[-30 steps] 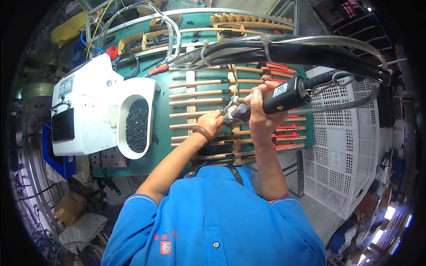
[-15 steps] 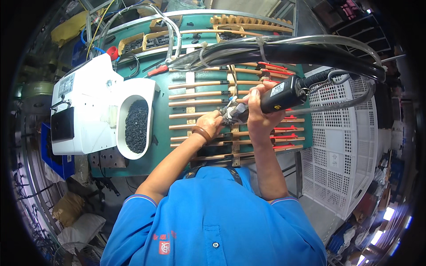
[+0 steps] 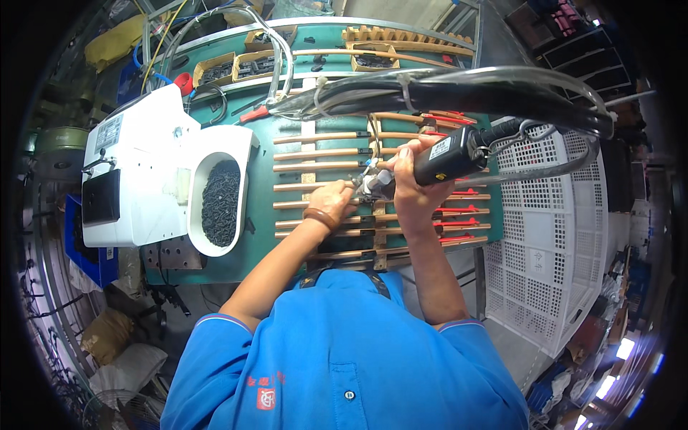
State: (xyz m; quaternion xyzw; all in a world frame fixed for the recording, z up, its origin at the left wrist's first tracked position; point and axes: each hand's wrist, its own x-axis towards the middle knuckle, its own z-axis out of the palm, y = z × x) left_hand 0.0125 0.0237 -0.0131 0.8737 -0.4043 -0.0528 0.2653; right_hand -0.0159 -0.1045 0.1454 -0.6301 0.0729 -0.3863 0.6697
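My right hand (image 3: 416,186) is closed around a black powered screwdriver (image 3: 448,158), whose metal nose (image 3: 374,183) points down-left at the rods. Black and clear hoses (image 3: 459,93) trail from it. My left hand (image 3: 331,202) lies beside the nose, fingers curled at one of the light-brown rods (image 3: 290,187); what they grip is hidden. The rods lie in a row across pale wooden rails (image 3: 309,127) on a green table, with black fittings at their middles and red parts (image 3: 462,223) at right ends. A white feeder machine (image 3: 132,190) with a bowl of black screws (image 3: 221,204) stands left.
Cardboard boxes of black parts (image 3: 254,68), a notched wooden rack (image 3: 408,39) and a red funnel-like part (image 3: 183,84) sit at the back. A white perforated crate (image 3: 541,272) stands right of the table, a blue bin (image 3: 89,261) at left.
My right hand, the screwdriver and its hoses have shifted a little left, the hoses also slightly down. My left hand stays by the tool's nose with little movement.
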